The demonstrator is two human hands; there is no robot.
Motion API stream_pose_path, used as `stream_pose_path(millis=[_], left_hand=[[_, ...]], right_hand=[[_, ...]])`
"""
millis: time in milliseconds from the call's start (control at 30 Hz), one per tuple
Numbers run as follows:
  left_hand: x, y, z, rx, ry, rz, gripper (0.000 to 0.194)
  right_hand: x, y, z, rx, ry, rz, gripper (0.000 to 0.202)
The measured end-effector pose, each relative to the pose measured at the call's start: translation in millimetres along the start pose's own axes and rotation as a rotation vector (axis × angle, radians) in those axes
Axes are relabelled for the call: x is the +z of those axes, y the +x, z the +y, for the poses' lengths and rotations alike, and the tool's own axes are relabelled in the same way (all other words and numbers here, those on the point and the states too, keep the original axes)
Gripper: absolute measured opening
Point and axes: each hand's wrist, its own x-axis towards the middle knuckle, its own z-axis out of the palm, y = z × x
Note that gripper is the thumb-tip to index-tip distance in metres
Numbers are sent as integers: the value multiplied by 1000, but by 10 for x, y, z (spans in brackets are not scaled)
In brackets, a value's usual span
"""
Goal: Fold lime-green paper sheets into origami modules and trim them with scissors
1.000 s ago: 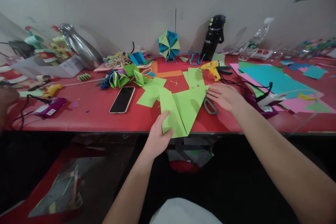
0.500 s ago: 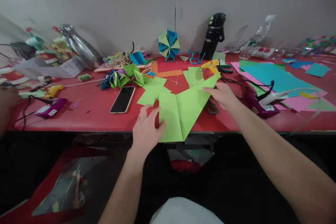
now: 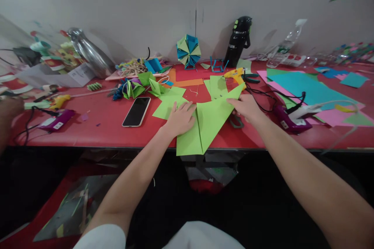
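Observation:
A creased sheet of light green paper [image 3: 212, 124] lies at the table's front edge, its near end jutting over it. My left hand [image 3: 182, 120] rests flat on the left half, fingers stretched toward the back. With thumb and fingers, my right hand [image 3: 244, 106] grips the sheet's right side, which is raised off the table. The crease runs between my hands. Behind my left hand are more light green pieces [image 3: 163, 106], partly covered. Just beyond the sheet's raised corner lies a yellow glue gun [image 3: 234, 74].
A phone [image 3: 136, 112] lies left of the paper, near folded green paper shapes [image 3: 133, 90]. To the right are a purple power block [image 3: 295, 121] with cables and coloured sheets [image 3: 309, 87]. A black bottle [image 3: 239, 42] stands behind. Another person's hand [image 3: 11, 109] shows at far left.
My left hand has moved from the sheet's left edge forward and right, and now lies flat on it. My right hand keeps hold of the raised side, nearly unmoved.

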Motion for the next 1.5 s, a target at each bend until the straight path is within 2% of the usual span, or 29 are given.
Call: stream_pose_path(millis=[167, 367, 533, 1067, 1333, 1500], left_hand=[[-4, 137, -41, 0, -15, 10, 56], [105, 251, -123, 8, -26, -5, 64], [163, 253, -153, 1, -22, -58, 65], [120, 267, -121, -34, -31, -124, 65], [120, 262, -124, -29, -32, -117, 65], [152, 261, -141, -27, -21, -97, 65]], right_hand=[[11, 46, 31, -2, -64, 23, 25], [11, 94, 89, -27, -161, 41, 26], [13, 113, 126, -56, -227, 59, 27], [-41, 9, 99, -210, -337, 101, 14], [-68, -11, 125, -217, -312, 99, 18], [-110, -13, 108, -173, -238, 95, 29]])
